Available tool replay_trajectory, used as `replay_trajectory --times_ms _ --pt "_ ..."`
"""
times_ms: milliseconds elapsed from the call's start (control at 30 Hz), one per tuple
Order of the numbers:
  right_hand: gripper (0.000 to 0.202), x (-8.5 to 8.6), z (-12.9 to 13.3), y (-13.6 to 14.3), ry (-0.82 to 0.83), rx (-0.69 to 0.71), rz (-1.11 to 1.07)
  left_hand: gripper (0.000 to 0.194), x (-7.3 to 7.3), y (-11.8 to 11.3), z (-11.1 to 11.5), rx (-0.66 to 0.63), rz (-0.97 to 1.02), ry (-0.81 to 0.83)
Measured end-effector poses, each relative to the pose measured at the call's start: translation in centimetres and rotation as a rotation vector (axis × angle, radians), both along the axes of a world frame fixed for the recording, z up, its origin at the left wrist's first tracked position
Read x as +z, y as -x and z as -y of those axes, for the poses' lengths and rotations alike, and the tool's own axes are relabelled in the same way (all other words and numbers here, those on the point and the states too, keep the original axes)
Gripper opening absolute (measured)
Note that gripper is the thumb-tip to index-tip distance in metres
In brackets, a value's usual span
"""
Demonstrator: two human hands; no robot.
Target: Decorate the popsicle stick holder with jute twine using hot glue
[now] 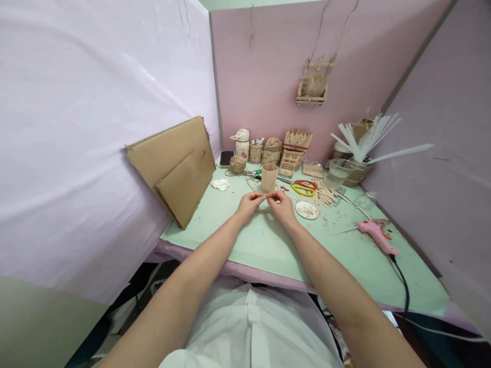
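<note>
My left hand (pixel 250 205) and my right hand (pixel 281 205) meet at the middle of the green-covered table (pixel 261 250). Both are closed in a pinch, fingertips nearly touching. Whatever lies between the fingertips is too small to make out. Just behind them stands an upright wooden-stick cup (pixel 269 178). A small white dish (pixel 307 209) with wood bits sits right of my right hand. Scissors with red and yellow handles (pixel 305 187) and a pile of loose wooden sticks (pixel 324 193) lie behind the dish.
Leaning cardboard (pixel 180 174) stands at the left. A pink glue gun (pixel 378 237) with a black cord lies at the right. Along the back are a white bottle (pixel 242 143), a twine ball (pixel 238 163) and a plastic cup (pixel 337 174). A stick hanger (pixel 313 89) hangs above.
</note>
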State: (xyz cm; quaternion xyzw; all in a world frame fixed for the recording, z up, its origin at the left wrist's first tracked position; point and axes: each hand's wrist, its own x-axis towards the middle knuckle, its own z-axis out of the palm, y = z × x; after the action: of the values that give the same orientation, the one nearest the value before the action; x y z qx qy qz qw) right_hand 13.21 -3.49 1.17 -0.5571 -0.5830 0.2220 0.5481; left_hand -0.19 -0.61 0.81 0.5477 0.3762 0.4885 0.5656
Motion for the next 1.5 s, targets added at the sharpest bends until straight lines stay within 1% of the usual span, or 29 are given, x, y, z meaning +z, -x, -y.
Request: replay_trajectory --times_ms 167,333,467,533,600,700,767,867,933,1033,1133,1300,1433,1500 --pt "0.018 0.6 0.5 0.3 0.024 -0.011 -0.011 0.026 -0.1 0.0 -0.1 0.033 0.001 -0.039" --pt "0.019 0.8 0.6 0.2 0.006 -0.014 -0.014 0.023 -0.1 -0.1 0.0 0.017 0.034 -0.078" --pt "0.015 0.7 0.6 0.3 -0.020 -0.043 0.021 0.022 0.0 -0.1 0.1 0.031 -0.009 -0.038" --pt "0.015 0.6 0.6 0.4 -0.033 -0.047 0.039 0.022 0.1 -0.1 0.2 0.032 0.002 0.004" --pt "0.016 0.5 0.7 0.4 -0.052 -0.029 0.050 0.021 0.3 0.0 0.2 -0.004 0.073 0.068" --pt "0.017 0.5 0.7 0.5 -0.100 0.020 0.059 0.020 0.5 0.1 0.2 -0.130 0.209 0.202" --pt "0.018 0.5 0.7 0.5 -0.122 0.049 0.051 0.020 0.6 0.2 0.2 -0.207 0.262 0.277" --pt "0.018 0.4 0.7 0.5 -0.116 0.072 0.039 0.022 0.6 0.3 0.1 -0.240 0.288 0.303" --pt "0.019 0.4 0.6 0.4 -0.095 0.064 0.044 0.024 0.5 0.2 0.0 -0.212 0.273 0.261" --pt "0.019 0.4 0.5 0.3 -0.051 0.050 0.021 0.028 0.2 0.0 0.0 -0.147 0.224 0.150" --pt "0.021 0.3 0.3 0.2 -0.009 0.043 -0.034 0.027 -0.1 -0.2 0.1 -0.117 0.110 0.045" --pt "0.022 -0.2 -0.5 -0.5 0.044 -0.041 -0.072 0.016 -0.3 -0.3 0.5 -0.122 -0.168 -0.119" --pt "0.030 -0.8 -1.3 -1.2 0.039 -0.187 -0.162 0.014 -0.5 -0.4 0.5 -0.170 -0.248 -0.196" --pt "0.033 -1.1 -1.6 -1.3 0.033 -0.226 -0.203 0.015 -0.6 -0.5 0.4 -0.190 -0.250 -0.206"
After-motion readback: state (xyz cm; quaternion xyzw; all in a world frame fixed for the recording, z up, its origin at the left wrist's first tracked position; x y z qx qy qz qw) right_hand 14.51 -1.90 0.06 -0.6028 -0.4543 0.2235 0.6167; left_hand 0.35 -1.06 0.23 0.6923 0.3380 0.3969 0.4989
